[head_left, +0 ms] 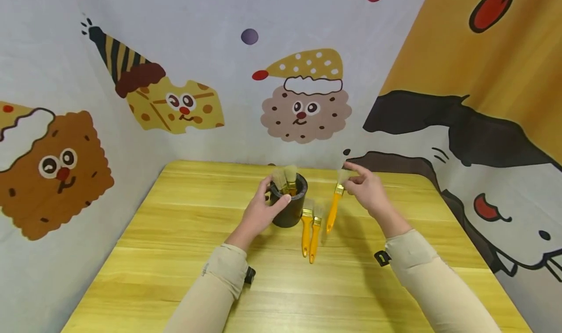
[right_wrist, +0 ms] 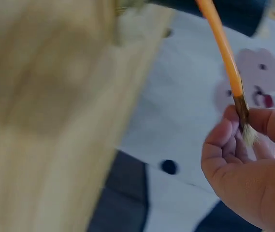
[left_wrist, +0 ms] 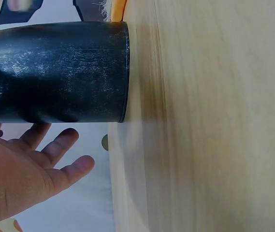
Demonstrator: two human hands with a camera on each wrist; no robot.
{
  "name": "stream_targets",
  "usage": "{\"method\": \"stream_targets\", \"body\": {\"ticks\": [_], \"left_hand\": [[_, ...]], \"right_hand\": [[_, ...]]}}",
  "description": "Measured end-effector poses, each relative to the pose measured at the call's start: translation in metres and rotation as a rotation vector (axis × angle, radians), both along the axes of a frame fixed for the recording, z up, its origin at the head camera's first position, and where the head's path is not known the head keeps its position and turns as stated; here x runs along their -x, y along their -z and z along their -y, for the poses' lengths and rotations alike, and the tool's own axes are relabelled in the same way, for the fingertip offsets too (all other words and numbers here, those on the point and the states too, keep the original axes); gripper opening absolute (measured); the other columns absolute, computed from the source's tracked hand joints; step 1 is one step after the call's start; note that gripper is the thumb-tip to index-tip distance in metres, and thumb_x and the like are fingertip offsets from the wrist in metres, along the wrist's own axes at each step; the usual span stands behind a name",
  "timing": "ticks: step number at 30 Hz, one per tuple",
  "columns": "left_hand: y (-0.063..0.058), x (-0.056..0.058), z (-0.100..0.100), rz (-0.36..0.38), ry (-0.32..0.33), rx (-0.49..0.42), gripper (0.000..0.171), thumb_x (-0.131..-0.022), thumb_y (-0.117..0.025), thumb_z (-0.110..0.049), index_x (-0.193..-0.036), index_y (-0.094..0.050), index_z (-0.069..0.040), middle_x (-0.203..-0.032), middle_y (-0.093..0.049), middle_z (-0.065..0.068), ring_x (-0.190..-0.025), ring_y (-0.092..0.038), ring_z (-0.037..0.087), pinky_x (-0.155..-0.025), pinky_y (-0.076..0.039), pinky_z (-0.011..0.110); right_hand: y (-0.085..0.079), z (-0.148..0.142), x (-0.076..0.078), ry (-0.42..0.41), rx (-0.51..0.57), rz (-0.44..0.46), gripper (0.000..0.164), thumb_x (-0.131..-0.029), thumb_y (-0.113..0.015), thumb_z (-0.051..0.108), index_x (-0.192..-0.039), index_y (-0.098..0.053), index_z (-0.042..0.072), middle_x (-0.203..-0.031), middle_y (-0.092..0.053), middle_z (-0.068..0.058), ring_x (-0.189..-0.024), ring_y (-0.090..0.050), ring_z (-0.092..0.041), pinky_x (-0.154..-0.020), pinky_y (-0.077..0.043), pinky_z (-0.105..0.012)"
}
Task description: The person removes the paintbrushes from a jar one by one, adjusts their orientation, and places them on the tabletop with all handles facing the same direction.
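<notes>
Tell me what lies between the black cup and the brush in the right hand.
In the head view, two orange-handled brushes lie on the table between the black cup and the held brush.

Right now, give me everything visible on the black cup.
The black cup is a plain, straight-sided cylinder with an open top and no handle in view. Its surface looks scuffed with pale marks; whether it's metal or plastic I can't tell. It appears upright on the wooden table. At least two brushes stand in it, bristles up. The left hand grips it near the rim, thumb toward the wearer. Two loose brushes lie beside it; contact is unclear.
</notes>
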State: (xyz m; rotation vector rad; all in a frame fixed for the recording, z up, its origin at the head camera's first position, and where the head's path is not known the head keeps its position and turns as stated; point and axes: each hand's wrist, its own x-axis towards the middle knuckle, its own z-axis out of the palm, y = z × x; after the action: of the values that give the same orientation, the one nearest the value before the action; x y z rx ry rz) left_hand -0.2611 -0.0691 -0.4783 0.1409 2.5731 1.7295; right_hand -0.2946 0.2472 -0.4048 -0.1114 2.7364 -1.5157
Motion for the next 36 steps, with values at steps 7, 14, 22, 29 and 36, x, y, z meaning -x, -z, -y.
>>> {"method": "stream_targets", "body": {"ticks": [7, 14, 22, 29, 36], "left_hand": [[-0.003, -0.001, 0.001, 0.017, 0.001, 0.002, 0.091, -0.09, -0.064, -0.082, -0.164, -0.017, -0.059, -0.174, -0.036, 0.008, -0.154, -0.044, 0.041, -0.118, -0.043, 0.068], [-0.001, 0.001, -0.001, -0.005, -0.006, -0.005, 0.087, -0.094, -0.067, -0.074, -0.164, -0.02, -0.055, -0.171, -0.041, 0.009, -0.151, -0.047, 0.041, -0.115, -0.046, 0.066], [0.0, 0.0, 0.0, 0.008, 0.002, -0.008, 0.087, -0.092, -0.065, -0.078, -0.163, -0.019, -0.057, -0.171, -0.04, 0.009, -0.152, -0.046, 0.04, -0.117, -0.045, 0.066], [0.0, 0.001, 0.0, 0.003, 0.007, -0.012, 0.085, -0.095, -0.066, -0.074, -0.163, -0.019, -0.057, -0.171, -0.039, 0.009, -0.154, -0.045, 0.04, -0.118, -0.044, 0.066], [-0.001, 0.0, 0.001, 0.003, 0.008, 0.0, 0.089, -0.092, -0.064, -0.08, -0.164, -0.017, -0.057, -0.173, -0.036, 0.009, -0.155, -0.044, 0.041, -0.119, -0.043, 0.067]], "right_hand": [[0.048, -0.002, 0.007, -0.099, -0.11, 0.16, 0.052, -0.107, -0.064, 0.019, -0.158, -0.056, 0.019, -0.141, -0.066, -0.024, -0.114, -0.071, -0.037, -0.098, -0.061, -0.051], [0.078, -0.005, 0.006, -0.151, -0.326, 0.118, 0.062, -0.102, -0.068, 0.014, -0.159, -0.049, 0.002, -0.131, -0.07, -0.03, -0.099, -0.073, -0.027, -0.069, -0.055, -0.03], [0.087, -0.006, 0.004, -0.099, -0.4, 0.157, 0.061, -0.099, -0.066, 0.018, -0.155, -0.051, -0.002, -0.123, -0.072, -0.027, -0.062, -0.054, -0.014, -0.056, -0.046, -0.029], [0.086, -0.006, 0.001, -0.085, -0.358, 0.233, 0.06, -0.103, -0.063, 0.017, -0.157, -0.046, -0.003, -0.091, -0.075, -0.014, -0.067, -0.066, -0.018, -0.059, -0.054, -0.03], [0.071, -0.013, 0.004, -0.08, -0.394, 0.086, 0.056, -0.106, -0.062, 0.023, -0.154, -0.051, -0.003, -0.106, -0.077, -0.021, -0.077, -0.068, -0.021, -0.064, -0.052, -0.032]]}}
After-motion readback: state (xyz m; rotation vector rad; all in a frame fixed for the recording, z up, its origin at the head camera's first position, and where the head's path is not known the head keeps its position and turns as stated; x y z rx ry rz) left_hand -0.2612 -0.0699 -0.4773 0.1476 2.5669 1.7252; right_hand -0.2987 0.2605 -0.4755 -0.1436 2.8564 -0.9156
